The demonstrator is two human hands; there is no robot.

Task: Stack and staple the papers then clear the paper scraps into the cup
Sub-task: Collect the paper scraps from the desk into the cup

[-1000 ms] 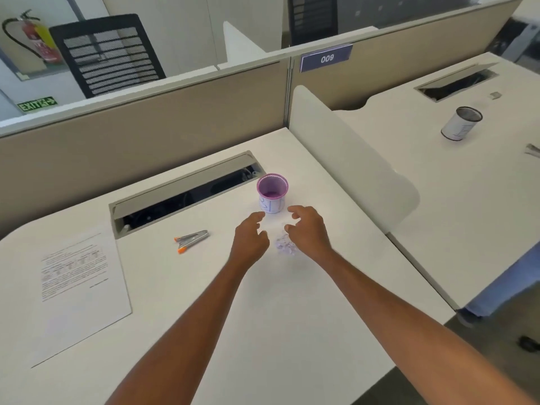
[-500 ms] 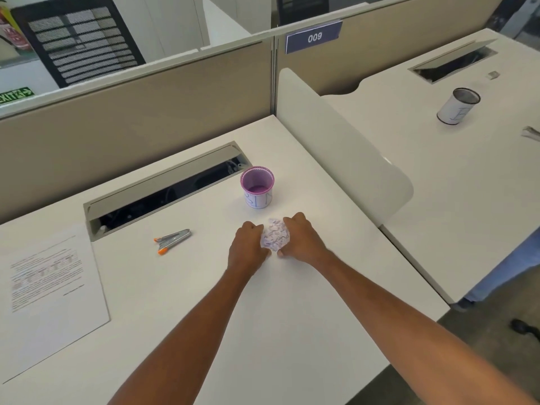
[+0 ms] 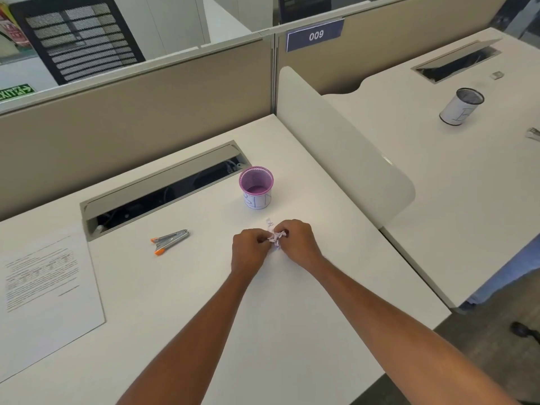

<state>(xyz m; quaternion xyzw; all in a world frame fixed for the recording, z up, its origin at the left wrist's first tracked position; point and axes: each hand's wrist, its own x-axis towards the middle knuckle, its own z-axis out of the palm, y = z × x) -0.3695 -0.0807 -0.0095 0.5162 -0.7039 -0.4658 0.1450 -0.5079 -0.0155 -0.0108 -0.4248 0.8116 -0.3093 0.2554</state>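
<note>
My left hand (image 3: 250, 249) and my right hand (image 3: 296, 242) are pressed together on the white desk, fingers curled around a small bundle of paper scraps (image 3: 275, 237) squeezed between them. One loose scrap (image 3: 269, 221) lies just beyond the hands. A purple mesh cup (image 3: 256, 186) with a white label stands upright a short way behind the hands. A silver stapler (image 3: 170, 241) with orange tips lies to the left. The stacked printed papers (image 3: 43, 287) rest at the desk's left edge.
An open cable tray (image 3: 163, 187) runs along the back of the desk below the beige partition (image 3: 140, 112). A white divider panel (image 3: 344, 147) bounds the right side. The neighbouring desk holds a black-rimmed cup (image 3: 461, 106).
My hands went from apart around the scraps to closing in on them, and the bundle is now squeezed smaller between curled fingers. The view has shifted slightly.
</note>
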